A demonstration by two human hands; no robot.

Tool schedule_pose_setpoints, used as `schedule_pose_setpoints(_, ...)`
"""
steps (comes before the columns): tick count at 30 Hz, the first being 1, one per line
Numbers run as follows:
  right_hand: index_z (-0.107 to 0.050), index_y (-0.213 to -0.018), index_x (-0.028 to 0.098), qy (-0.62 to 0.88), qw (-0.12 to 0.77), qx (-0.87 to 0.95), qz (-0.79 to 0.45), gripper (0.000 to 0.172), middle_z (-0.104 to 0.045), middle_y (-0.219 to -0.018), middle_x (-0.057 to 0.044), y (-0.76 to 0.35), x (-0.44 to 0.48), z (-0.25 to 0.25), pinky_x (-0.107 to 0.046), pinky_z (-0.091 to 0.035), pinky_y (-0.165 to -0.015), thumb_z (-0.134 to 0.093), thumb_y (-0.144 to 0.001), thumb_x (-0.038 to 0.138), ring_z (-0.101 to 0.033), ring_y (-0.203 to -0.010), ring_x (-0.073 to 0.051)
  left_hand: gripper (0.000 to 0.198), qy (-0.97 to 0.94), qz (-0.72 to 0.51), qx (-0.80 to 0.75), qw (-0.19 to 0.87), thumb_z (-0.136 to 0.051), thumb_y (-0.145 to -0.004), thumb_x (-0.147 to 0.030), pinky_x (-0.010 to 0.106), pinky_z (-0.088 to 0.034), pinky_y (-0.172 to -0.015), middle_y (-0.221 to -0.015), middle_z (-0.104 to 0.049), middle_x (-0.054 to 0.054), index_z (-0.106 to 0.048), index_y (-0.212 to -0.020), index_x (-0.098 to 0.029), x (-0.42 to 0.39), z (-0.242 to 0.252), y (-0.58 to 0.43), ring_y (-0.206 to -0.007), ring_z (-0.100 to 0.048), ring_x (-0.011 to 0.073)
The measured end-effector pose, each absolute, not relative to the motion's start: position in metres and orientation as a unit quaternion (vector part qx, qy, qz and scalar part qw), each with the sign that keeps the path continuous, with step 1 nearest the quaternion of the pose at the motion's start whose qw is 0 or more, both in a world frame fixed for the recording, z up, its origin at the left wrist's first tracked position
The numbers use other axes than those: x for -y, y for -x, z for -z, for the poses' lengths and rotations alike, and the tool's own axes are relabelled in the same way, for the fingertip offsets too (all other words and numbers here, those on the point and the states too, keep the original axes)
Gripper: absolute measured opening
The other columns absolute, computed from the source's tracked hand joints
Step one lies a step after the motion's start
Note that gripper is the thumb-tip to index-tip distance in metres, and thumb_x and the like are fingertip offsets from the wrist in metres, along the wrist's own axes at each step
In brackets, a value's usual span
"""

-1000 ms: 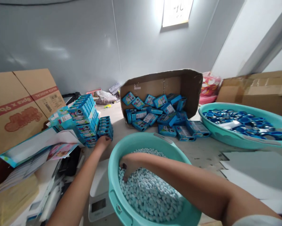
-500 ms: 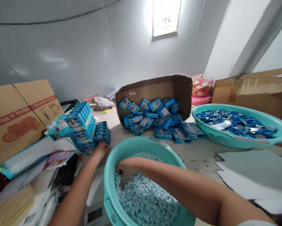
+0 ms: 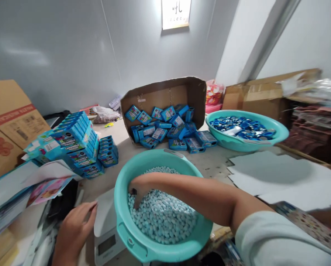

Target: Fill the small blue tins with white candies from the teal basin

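In the head view, the two hands are held well apart. The right hand (image 3: 140,188) is sunk among pale blue pellets (image 3: 168,218) in a turquoise basin (image 3: 119,184); its fingertips are partly covered, so whether anything is gripped cannot be told. The left hand (image 3: 73,225) is held low beside a white scale (image 3: 104,216), its fingers bent towards the platform's edge; nothing is seen in it, though its palm is hidden. The basin is set directly in front of the body, seemingly so that its contents can be reached without leaning. A cardboard box (image 3: 159,92) is laid on its side, its mouth turned forward, probably so that the blue packs (image 3: 177,132) are easily reached. At the left, a stack of blue boxes (image 3: 79,146) is squared up, apparently to save space. To the right, blue and silver pieces (image 3: 245,125) are contained by a second basin (image 3: 237,146), and white sheets (image 3: 278,170) are spread nearby. All this is carried by a pale, marked desk (image 3: 212,168), backed by a grey panelled wall (image 3: 71,66) on which a brightly lit notice (image 3: 175,14) is hung
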State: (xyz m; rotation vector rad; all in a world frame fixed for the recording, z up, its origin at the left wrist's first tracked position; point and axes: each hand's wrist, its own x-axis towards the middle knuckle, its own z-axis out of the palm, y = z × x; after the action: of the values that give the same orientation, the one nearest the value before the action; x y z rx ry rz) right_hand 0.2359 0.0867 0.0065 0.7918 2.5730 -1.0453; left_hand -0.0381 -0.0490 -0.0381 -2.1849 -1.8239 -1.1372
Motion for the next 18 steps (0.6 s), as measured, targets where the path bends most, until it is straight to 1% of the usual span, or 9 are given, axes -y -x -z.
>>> schedule_pose_setpoints(3,-0.078,-0.089,0.023,-0.268,0.126,-0.884,0.363,0.05,-0.076,-0.083,0.007,-0.243,-0.084,-0.024,-0.019,-0.046,-0.062,-0.097,-0.047,0.042,-0.068,-0.073,-0.015,0.02,0.742,0.408,0.517,0.125,-0.059,-0.095,-0.035,0.029,-0.056,-0.088,-0.097,-0.079,0.005,-0.073,-0.103,-0.022,0.052,0.03,0.037,-0.087,-0.074,0.0191)
schedule_pose_setpoints(5,-0.079,-0.092,0.023,-0.268,0.116,-0.889,0.352,0.045,-0.077,-0.083,0.007,-0.247,-0.084,-0.043,-0.018,-0.048,-0.065,-0.096,-0.053,0.036,-0.07,-0.074,-0.014,0.019,0.753,0.41,0.494,0.144,-0.057,-0.097,-0.033,0.026,-0.056,-0.083,-0.094,-0.078,0.004,-0.071,-0.102,-0.021,0.051,0.023,0.034,-0.084,-0.074,0.0176)
schedule_pose_setpoints(6,-0.079,-0.097,0.023,-0.275,0.099,-0.894,0.338,0.041,-0.078,-0.088,0.007,-0.248,-0.085,-0.053,-0.017,-0.049,-0.068,-0.094,-0.06,0.034,-0.071,-0.078,-0.014,0.019,0.759,0.41,0.485,0.142,-0.056,-0.098,-0.033,0.025,-0.056,-0.081,-0.092,-0.078,0.004,-0.071,-0.101,-0.021,0.051,0.02,0.033,-0.082,-0.074,0.0169)
schedule_pose_setpoints(8,-0.078,-0.109,0.023,-0.312,0.038,-0.903,0.292,0.028,-0.079,-0.104,0.003,-0.252,-0.095,-0.073,-0.017,-0.05,-0.078,-0.079,-0.082,0.03,-0.071,-0.091,-0.014,0.019,0.759,0.418,0.482,0.13,-0.055,-0.099,-0.033,0.024,-0.057,-0.079,-0.091,-0.078,0.002,-0.07,-0.1,-0.022,0.052,0.017,0.031,-0.082,-0.075,0.0161)
schedule_pose_setpoints(10,-0.074,-0.118,0.02,-0.377,-0.028,-0.898,0.227,0.026,-0.075,-0.12,-0.003,-0.257,-0.113,-0.089,-0.021,-0.048,-0.091,-0.059,-0.097,0.023,-0.069,-0.106,-0.017,0.018,0.753,0.427,0.487,0.118,-0.056,-0.099,-0.033,0.023,-0.057,-0.078,-0.091,-0.078,0.002,-0.07,-0.099,-0.022,0.052,0.016,0.029,-0.082,-0.075,0.0156)
schedule_pose_setpoints(12,-0.073,-0.12,0.016,-0.458,-0.061,-0.873,0.157,0.03,-0.072,-0.126,-0.011,-0.265,-0.137,-0.099,-0.032,-0.047,-0.101,-0.05,-0.1,0.02,-0.064,-0.118,-0.025,0.017,0.752,0.431,0.487,0.106,-0.056,-0.099,-0.032,0.023,-0.058,-0.077,-0.091,-0.077,0.002,-0.07,-0.1,-0.022,0.053,0.017,0.027,-0.082,-0.075,0.0154)
schedule_pose_setpoints(14,-0.071,-0.123,0.014,-0.536,-0.059,-0.836,0.101,0.03,-0.067,-0.131,-0.018,-0.278,-0.161,-0.101,-0.043,-0.047,-0.104,-0.054,-0.1,0.025,-0.06,-0.125,-0.034,0.017,0.757,0.434,0.48,0.093,-0.055,-0.1,-0.03,0.023,-0.058,-0.076,-0.09,-0.077,0.002,-0.07,-0.1,-0.022,0.052,0.019,0.025,-0.081,-0.075,0.0154)
schedule_pose_setpoints(16,-0.067,-0.128,0.016,-0.586,-0.033,-0.807,0.069,0.035,-0.064,-0.135,-0.018,-0.29,-0.179,-0.096,-0.047,-0.049,-0.104,-0.063,-0.097,0.032,-0.06,-0.125,-0.034,0.018,0.756,0.437,0.48,0.084,-0.054,-0.1,-0.03,0.023,-0.059,-0.075,-0.087,-0.076,0.003,-0.07,-0.099,-0.022,0.05,0.021,0.023,-0.079,-0.074,0.0154)
schedule_pose_setpoints(18,-0.063,-0.131,0.018,-0.611,0.006,-0.79,0.047,0.04,-0.062,-0.136,-0.013,-0.3,-0.19,-0.088,-0.05,-0.052,-0.103,-0.067,-0.097,0.038,-0.062,-0.12,-0.027,0.02,0.754,0.441,0.48,0.081,-0.053,-0.101,-0.031,0.022,-0.059,-0.071,-0.082,-0.074,0.002,-0.071,-0.098,-0.022,0.046,0.025,0.023,-0.075,-0.074,0.0147)
